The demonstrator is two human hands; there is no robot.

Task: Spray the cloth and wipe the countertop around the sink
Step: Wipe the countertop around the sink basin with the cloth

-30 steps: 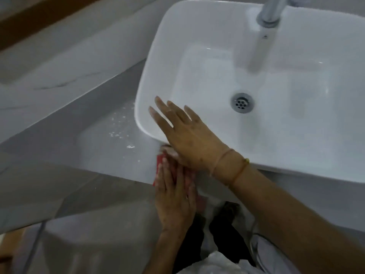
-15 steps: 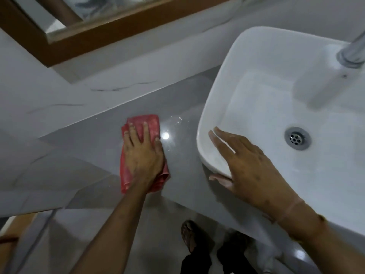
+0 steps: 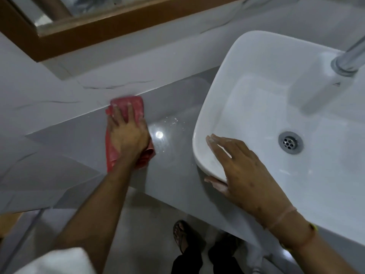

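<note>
A red cloth [image 3: 126, 104] lies flat on the grey countertop [image 3: 75, 141] left of the sink, its far edge against the back wall. My left hand [image 3: 127, 133] presses down on the cloth with fingers spread over it. The white rectangular sink [image 3: 266, 107] stands on the counter at the right. My right hand [image 3: 239, 165] rests on the sink's near left corner, fingers over the rim and thumb under its outer wall. White specks and a light glare [image 3: 159, 134] sit on the counter between the cloth and the sink.
A chrome faucet [image 3: 349, 58] reaches over the sink from the upper right, and a drain [image 3: 290, 142] sits in the basin. A wood-framed mirror [image 3: 83, 30] hangs on the marble wall behind. The counter's front edge runs diagonally; my sandalled feet [image 3: 182, 234] stand on the floor below.
My left hand has pushed the red cloth away from me, from the front edge across the counter to the back wall. My right hand has stayed on the sink's corner.
</note>
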